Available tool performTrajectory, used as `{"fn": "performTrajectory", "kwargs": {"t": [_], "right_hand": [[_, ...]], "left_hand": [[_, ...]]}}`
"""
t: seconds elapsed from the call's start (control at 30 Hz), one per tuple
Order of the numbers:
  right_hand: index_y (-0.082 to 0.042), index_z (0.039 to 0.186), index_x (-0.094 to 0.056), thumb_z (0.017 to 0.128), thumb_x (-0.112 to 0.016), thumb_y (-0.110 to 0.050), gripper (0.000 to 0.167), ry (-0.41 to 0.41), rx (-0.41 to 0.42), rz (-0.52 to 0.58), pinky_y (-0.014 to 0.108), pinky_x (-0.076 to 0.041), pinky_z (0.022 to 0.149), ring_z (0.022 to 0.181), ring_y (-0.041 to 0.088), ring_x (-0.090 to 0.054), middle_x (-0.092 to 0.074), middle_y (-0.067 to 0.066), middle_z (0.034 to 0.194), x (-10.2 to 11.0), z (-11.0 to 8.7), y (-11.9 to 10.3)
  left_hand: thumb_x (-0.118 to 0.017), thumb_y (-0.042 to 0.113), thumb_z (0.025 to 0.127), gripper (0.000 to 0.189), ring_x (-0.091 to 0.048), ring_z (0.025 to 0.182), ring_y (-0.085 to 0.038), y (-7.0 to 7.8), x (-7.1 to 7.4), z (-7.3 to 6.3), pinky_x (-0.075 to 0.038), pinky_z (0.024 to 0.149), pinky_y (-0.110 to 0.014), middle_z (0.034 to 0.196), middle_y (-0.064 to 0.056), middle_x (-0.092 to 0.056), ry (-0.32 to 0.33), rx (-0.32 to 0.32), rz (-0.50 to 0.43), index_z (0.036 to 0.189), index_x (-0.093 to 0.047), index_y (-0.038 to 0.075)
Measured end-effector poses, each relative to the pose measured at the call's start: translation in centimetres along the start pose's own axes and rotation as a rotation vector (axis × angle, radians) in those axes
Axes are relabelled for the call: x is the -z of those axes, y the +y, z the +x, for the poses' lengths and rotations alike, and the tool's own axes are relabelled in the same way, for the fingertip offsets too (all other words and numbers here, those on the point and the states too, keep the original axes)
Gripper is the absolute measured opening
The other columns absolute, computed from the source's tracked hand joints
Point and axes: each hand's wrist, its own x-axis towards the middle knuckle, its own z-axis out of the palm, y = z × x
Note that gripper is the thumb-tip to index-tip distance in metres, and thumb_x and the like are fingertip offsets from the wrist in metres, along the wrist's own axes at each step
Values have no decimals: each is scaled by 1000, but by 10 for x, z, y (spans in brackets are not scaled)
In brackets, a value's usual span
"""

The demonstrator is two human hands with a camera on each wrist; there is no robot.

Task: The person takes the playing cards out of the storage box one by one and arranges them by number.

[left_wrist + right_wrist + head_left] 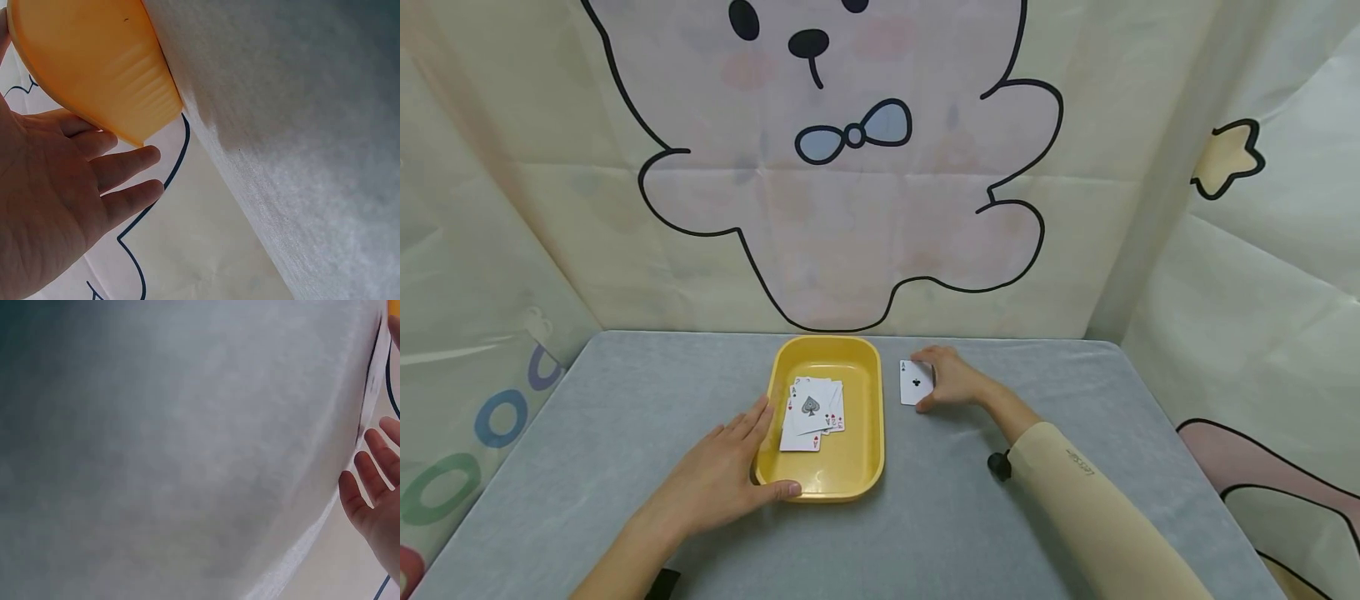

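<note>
A yellow tray (867, 467) stands on the table with several playing cards (811, 407) lying overlapped in it, an ace of spades on top. My left hand (718, 475) rests against the tray's near left corner, thumb on the front rim and straight fingers along the left side. From the left wrist, that hand (56, 194) touches the tray's outer wall (106, 62) with fingers extended. To the right of the tray, my right hand (951, 379) holds an ace of clubs (916, 382) by its far and near edges. In the right wrist view the hand (381, 494) is partly cut off.
Grey cloth covers the table (625, 417). A curtain with a cartoon figure (850, 217) hangs behind the far edge, and printed curtains (1262, 333) stand at both sides. A dark round object (999, 465) sits at the right wrist.
</note>
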Motion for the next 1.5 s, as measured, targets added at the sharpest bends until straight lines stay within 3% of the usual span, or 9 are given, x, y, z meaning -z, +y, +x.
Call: {"fn": "performTrajectory", "kwargs": {"t": [0.2,0.6,1.1,1.5], "right_hand": [[2,153,-49,77,-91,-23,90,13,-9,26,58,-27,123,148,42,-37,-47,23,157,10,-4,-3],[-5,159,-42,91,-76,-30,80,28,-49,208,60,-40,113,142,39,-45,-44,16,158,28,-12,-29],[-7,158,-44,94,-75,-31,75,48,45,284,59,-43,112,141,40,-46,-45,14,158,30,-14,-53],[-6,153,-51,93,-77,-18,67,82,118,307,57,-44,112,138,38,-49,-50,12,154,20,-9,-71]], "left_hand": [[-69,80,82,120,-42,147,-45,0,-1,0,-36,114,-67,168,-20,-31,5,-7,-7,162,-32,-2],[-67,83,81,123,-40,148,-44,1,-1,1,-34,115,-67,169,-18,-29,-22,20,-10,164,-29,1],[-67,83,81,122,-41,147,-45,0,-1,0,-35,114,-67,169,-18,-30,-3,14,-14,164,-29,1],[-69,80,81,121,-42,146,-48,0,-2,0,-36,113,-67,169,-18,-29,8,10,-24,164,-29,2]]}}
